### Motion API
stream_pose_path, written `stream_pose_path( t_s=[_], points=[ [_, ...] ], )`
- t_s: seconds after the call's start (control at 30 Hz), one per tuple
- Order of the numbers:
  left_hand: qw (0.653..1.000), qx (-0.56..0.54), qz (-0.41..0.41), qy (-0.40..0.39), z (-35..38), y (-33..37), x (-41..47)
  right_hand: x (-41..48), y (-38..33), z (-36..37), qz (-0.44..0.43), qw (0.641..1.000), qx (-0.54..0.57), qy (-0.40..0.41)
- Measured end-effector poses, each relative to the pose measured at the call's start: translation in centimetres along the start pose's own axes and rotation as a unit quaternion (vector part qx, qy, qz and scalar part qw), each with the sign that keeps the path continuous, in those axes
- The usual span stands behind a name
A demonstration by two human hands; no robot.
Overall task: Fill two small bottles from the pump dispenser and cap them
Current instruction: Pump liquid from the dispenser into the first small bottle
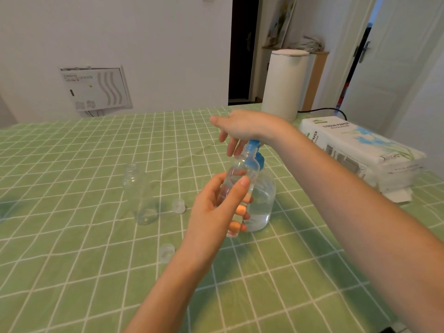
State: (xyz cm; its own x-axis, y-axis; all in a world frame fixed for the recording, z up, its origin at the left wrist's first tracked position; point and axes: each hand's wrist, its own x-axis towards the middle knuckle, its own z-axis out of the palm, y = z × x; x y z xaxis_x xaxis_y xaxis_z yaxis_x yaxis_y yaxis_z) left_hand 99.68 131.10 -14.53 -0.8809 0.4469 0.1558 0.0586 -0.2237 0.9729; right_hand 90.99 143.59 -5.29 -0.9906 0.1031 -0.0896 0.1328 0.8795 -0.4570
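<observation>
Left hand [216, 207]: the first bottle [240, 174] is gripped, its mouth held at the blue spout.
Right hand [242, 128]: the palm is laid on the pump, fingers loose, nothing clasped.
Dispenser [263, 200]: stood just behind the left hand, partly full.
Second bottle [140, 195]: stood empty and uncapped, left of the left hand.
Caps [179, 206]: two are seen on the tabletop [72, 260] beside the left hand.
Progress: the first fill is judged under way; the second fill and both cappings are left.

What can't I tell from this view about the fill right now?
Head view only:
- Fill level in the held bottle: the liquid is clear and the left hand wraps the bottle.
- Pump head: its top is under the right hand, and where its spout meets the bottle mouth is blurred and too small.
</observation>
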Motion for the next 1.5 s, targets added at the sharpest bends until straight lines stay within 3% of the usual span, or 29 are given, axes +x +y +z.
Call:
stream_pose_path(
  t_s=[1.5],
  points=[
    [1.0,0.009,-0.005,0.001,0.0,-0.5,-0.2,0.2,0.4,0.9,0.021,0.999,0.022,-0.017]
  ],
)
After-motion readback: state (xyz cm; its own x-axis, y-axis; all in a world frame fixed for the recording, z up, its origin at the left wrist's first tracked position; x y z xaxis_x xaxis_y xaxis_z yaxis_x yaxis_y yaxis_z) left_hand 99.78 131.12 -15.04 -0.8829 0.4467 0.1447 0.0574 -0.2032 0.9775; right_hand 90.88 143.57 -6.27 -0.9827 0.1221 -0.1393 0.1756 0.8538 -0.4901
